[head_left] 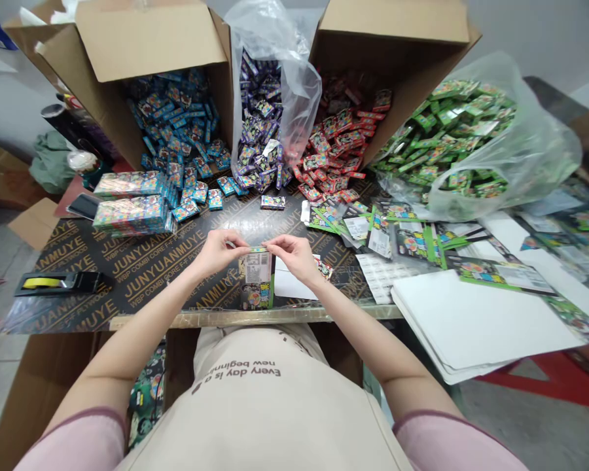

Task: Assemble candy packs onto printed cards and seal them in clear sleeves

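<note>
A small printed carton (256, 280) with a green edge and a barcode panel stands upright near the table's front edge. My left hand (219, 251) pinches its top from the left. My right hand (295, 255) pinches the top from the right. Both hands have their fingers closed on the carton's upper flap. A white card (292, 285) lies just to the right of the carton, under my right wrist.
Blue packs spill from a cardboard box (147, 46); purple packs fill a clear bag (269, 98); red packs spill from a second box (397, 33); green packs fill another bag (476, 137). Stacked wrapped bundles (132, 204), a tape dispenser (59, 282), flat cartons (412, 242) and white sheets (471, 320) surround me.
</note>
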Demonstrator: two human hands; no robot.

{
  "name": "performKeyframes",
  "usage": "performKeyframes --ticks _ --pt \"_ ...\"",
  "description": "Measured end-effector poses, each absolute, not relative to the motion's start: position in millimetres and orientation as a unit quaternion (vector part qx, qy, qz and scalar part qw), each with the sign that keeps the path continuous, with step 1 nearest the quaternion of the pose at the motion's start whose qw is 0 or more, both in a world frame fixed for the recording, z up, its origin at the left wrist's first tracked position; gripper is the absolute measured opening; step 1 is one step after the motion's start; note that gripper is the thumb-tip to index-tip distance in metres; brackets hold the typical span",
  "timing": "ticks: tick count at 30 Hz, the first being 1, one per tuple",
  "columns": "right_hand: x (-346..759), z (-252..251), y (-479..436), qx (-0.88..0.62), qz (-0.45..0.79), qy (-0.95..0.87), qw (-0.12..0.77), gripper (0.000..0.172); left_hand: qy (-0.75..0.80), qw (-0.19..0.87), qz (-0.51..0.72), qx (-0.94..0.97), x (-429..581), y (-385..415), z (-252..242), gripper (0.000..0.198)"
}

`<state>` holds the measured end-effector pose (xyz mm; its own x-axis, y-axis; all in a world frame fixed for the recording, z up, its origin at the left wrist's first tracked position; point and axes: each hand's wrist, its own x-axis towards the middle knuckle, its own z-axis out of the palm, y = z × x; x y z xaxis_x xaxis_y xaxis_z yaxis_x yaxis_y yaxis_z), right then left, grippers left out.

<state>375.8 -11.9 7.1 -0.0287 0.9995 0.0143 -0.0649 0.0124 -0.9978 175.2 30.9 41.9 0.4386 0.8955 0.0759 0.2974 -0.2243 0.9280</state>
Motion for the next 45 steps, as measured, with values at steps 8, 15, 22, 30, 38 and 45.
performKeyframes --ticks 8,15,22,30,38,45 --pt "381 5 -8 -0.477 0.515 -0.5 0.508 0.021 0.418 0.457 0.318 0.718 178 31 41 0.016" --pt "384 10 -25 -0.465 0.467 -0.573 0.487 0.021 0.388 0.321 0.324 0.801 182 18 32 0.01" --pt "432 -40 2 -0.611 0.309 -0.603 0.41 0.015 0.34 0.255 0.305 0.852 188 10 26 0.019" --pt "440 -96 -6 -0.65 0.185 -0.693 0.253 0.005 0.345 0.178 0.286 0.876 188 7 24 0.024" --pt "437 -103 -15 -0.601 0.196 -0.716 0.297 0.02 0.349 0.155 0.275 0.882 188 1 23 0.026" --pt "437 -101 -10 -0.607 0.208 -0.701 0.312 0.012 0.347 0.151 0.278 0.883 189 0 21 0.028"
